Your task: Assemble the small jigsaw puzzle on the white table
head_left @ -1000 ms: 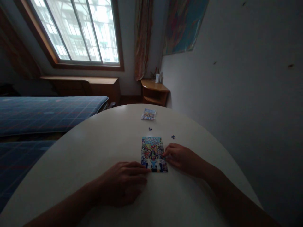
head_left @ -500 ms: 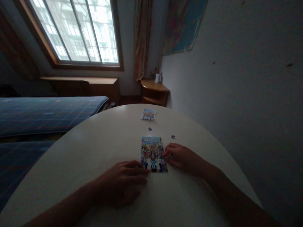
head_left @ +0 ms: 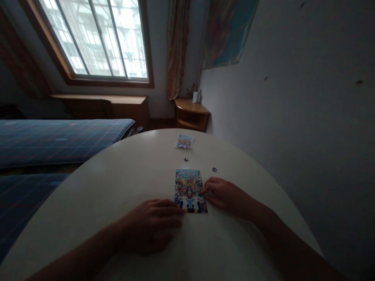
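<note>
A colourful printed picture, which looks like a small jigsaw puzzle, lies flat on the table in front of me. My left hand rests palm down with its fingers stretched out, the fingertips on the picture's lower left corner. At the right edge, my right hand has its fingers curled together, the tips touching the picture. Whatever they may pinch is too small to make out. Beyond the picture lie a small dark piece and, to the right, another dark piece, both irregular in outline.
Toward the far edge of the round white table lies a small printed packet. A bed with a blue checked mattress stands to the left. The wall runs along the right, and a wooden corner shelf stands behind the table.
Both hands and the picture keep the same places. Only the camera view has shifted very slightly.
</note>
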`<state>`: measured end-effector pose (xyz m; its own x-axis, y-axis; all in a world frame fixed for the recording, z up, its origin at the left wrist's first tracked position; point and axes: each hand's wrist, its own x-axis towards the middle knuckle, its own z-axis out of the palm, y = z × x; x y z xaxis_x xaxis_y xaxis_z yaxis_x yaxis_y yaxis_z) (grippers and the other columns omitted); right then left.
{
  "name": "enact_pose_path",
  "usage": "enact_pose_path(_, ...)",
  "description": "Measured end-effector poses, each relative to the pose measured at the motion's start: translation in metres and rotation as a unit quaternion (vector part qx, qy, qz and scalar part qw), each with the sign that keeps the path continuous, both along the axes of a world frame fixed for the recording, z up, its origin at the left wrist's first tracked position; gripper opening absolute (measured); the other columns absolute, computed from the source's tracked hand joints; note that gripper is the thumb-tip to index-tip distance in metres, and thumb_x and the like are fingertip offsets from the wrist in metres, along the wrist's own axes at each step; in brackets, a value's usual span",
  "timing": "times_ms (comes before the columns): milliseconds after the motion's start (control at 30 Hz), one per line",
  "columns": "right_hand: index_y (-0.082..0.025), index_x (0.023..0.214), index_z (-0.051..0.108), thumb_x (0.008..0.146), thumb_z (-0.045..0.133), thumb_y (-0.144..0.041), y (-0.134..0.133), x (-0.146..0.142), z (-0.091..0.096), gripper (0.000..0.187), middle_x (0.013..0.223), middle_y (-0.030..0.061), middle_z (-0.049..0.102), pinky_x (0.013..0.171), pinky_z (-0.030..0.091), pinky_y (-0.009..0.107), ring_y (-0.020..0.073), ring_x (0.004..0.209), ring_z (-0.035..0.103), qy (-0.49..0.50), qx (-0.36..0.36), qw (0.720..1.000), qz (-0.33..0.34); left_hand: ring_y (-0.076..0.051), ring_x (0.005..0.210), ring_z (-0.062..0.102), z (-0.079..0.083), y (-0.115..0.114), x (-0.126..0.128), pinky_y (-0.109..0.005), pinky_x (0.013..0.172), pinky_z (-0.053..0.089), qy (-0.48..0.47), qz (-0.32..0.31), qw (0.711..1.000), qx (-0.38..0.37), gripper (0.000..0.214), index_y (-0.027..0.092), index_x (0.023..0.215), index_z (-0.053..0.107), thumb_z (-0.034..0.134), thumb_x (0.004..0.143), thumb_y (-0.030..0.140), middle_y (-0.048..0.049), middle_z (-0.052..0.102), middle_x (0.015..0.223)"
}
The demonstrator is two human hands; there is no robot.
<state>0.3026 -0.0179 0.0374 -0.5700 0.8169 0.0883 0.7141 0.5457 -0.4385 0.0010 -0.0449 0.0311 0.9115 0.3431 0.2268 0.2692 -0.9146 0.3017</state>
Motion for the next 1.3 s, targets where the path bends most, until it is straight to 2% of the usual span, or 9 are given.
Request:
enact_pose_path(467,-0.019,0.099,0.068,0.087,0.061,-0.017,-0.001,-0.001,0.003,0.013,0.105,0.0066,0.066,0.081,0.049,0.029,0.0179,0.092,0.064,-0.008,0.002,1.000,-0.004,-0.027,0.118,0.061,0.003,0.000,0.001,-0.044,0.096,0.054,0.004,0.003,1.000,0.005,0.032,0.023,0.116,0.062,0.057,0.084,0.020,-0.0047,0.061,0.136)
enact_pose_path(600,-0.019,0.093,0.071,0.089,0.062,-0.021,0.004,-0.004,0.007,0.010,0.099,0.0057,0.069,0.078,0.048,0.028,0.0172,0.087,0.064,-0.029,0.014,0.999,-0.006,-0.027,0.119,0.060,0.002,-0.001,0.001,-0.044,0.098,0.054,0.000,0.000,1.000,0.010,0.032,0.022,0.116,0.061,0.057,0.085,0.020,-0.0051,0.061,0.137)
enact_pose_path(733,-0.020,0.093,0.074,0.087,0.064,-0.020,0.029,-0.015,0.012,0.012,0.097,0.0048,0.072,0.076,0.046,0.027,0.0161,0.082,0.065,-0.064,0.038,0.996,-0.042,-0.027,0.120,0.060,0.000,0.000,0.001,-0.044,0.099,0.053,0.004,0.003,1.000,0.005,0.033,0.022,0.117,0.062,0.057,0.085,0.020,-0.0050,0.061,0.138)
enact_pose_path(933,-0.016,0.104,0.073,0.087,0.062,-0.017,0.100,-0.042,0.014,0.020,0.105,0.0086,0.073,0.082,0.046,0.027,0.0181,0.091,0.066,-0.098,0.031,0.989,-0.108,-0.027,0.123,0.058,-0.001,0.000,0.000,-0.045,0.100,0.053,0.009,0.006,1.000,0.010,0.032,0.022,0.117,0.062,0.057,0.085,0.020,-0.0067,0.060,0.138)
enact_pose_path(1033,-0.014,0.109,0.072,0.090,0.064,-0.028,0.128,-0.056,0.013,0.025,0.107,0.0106,0.072,0.082,0.047,0.028,0.0211,0.095,0.066,-0.115,0.010,0.984,-0.133,-0.027,0.123,0.058,0.000,0.000,0.000,-0.045,0.099,0.053,0.005,0.004,1.000,0.004,0.033,0.022,0.118,0.062,0.057,0.085,0.021,-0.0062,0.060,0.139)
enact_pose_path(1133,-0.016,0.108,0.070,0.090,0.066,-0.034,0.141,-0.067,0.014,0.027,0.110,0.0090,0.070,0.087,0.049,0.031,0.0220,0.100,0.065,-0.137,-0.023,0.981,-0.133,-0.028,0.122,0.059,0.000,0.000,0.001,-0.045,0.099,0.053,0.004,0.006,1.000,-0.003,0.033,0.022,0.117,0.063,0.057,0.085,0.021,-0.0053,0.060,0.139)
enact_pose_path(1300,-0.018,0.122,0.060,0.096,0.059,-0.035,0.149,-0.075,0.017,0.030,0.124,0.0090,0.060,0.088,0.055,0.043,0.0227,0.104,0.063,-0.175,-0.089,0.972,-0.126,-0.028,0.121,0.060,0.000,0.000,0.002,-0.046,0.099,0.053,-0.005,0.007,1.000,-0.016,0.034,0.023,0.117,0.063,0.058,0.084,0.021,-0.0044,0.060,0.139)
